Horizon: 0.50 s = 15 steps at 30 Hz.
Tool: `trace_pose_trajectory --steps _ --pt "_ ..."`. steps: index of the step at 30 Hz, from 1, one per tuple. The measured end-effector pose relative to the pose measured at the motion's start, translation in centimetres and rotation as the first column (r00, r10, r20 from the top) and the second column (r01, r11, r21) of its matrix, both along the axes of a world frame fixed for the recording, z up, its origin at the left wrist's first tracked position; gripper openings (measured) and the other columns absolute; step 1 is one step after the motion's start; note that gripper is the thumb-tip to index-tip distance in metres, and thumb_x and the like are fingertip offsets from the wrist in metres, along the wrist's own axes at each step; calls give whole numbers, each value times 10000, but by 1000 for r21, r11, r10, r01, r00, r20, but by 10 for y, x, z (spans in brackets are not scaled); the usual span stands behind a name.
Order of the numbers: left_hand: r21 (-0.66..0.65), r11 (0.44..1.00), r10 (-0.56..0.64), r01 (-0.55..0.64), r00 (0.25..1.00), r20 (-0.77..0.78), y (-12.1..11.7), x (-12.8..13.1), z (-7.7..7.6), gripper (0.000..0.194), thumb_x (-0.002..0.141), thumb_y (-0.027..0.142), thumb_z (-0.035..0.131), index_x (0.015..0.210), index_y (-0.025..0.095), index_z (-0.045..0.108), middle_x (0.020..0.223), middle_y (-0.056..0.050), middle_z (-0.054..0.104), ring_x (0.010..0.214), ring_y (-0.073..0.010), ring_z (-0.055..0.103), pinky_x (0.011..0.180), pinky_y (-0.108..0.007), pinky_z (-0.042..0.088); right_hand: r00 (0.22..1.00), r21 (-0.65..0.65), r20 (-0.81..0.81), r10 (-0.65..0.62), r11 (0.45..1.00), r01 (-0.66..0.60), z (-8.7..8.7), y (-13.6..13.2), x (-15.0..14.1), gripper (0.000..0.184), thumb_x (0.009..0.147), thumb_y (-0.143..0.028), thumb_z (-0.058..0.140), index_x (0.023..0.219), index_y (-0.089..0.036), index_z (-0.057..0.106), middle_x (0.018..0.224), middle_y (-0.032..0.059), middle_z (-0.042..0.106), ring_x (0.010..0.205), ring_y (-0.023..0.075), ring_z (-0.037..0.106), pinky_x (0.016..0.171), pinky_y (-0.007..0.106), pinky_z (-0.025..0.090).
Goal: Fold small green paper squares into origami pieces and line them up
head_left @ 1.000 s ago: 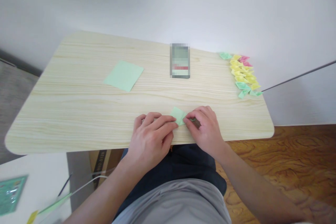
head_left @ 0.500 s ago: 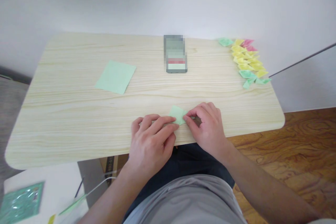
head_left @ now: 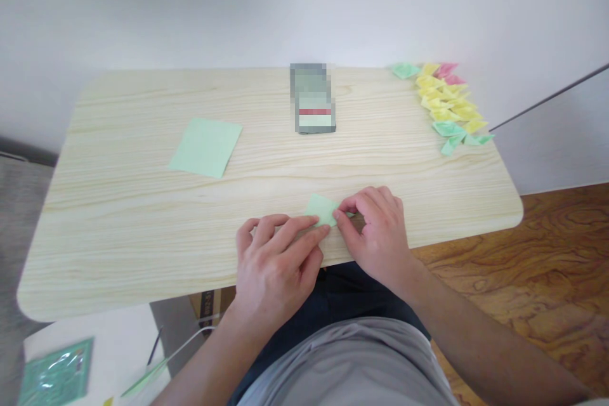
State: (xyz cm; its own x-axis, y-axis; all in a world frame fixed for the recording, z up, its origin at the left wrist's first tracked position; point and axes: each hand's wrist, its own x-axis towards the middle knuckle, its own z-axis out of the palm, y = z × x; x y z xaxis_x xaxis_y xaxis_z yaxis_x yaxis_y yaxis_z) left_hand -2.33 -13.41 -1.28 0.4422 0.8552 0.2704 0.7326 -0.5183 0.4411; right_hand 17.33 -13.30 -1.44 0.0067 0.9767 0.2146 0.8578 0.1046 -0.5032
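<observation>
Near the front of the tabletop (head_left: 143, 216), the left hand (head_left: 280, 259), fingers loosely spread, presses the small green paper (head_left: 321, 205), seemingly to steady it; the right hand (head_left: 374, 221) pinches its right side.

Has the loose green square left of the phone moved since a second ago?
No. The green square keeps its place on the table, left of the phone; only the view shifted.
</observation>
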Motion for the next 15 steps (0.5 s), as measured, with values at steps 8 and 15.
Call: trace_pose_trajectory --steps 8,15 --pt "7 1000 -1 1 1000 -13 0 0 0 298 891 210 690 1132 370 760 1208 31 750 1103 -282 582 1018 -534 370 1000 -9 0 -12 1000 12 0 0 1 101 930 -325 683 936 -245 622 936 46 667 955 262 547 849 413 371" --pt "30 1000 5 -4 999 -39 -4 1 0 310 900 215 683 1161 369 753 1242 37 741 1107 -284 590 1039 -540 362 998 13 64 -7 1000 6 -2 -3 3 151 955 -400 660 916 -254 669 963 53 667 989 272 533 853 428 353"
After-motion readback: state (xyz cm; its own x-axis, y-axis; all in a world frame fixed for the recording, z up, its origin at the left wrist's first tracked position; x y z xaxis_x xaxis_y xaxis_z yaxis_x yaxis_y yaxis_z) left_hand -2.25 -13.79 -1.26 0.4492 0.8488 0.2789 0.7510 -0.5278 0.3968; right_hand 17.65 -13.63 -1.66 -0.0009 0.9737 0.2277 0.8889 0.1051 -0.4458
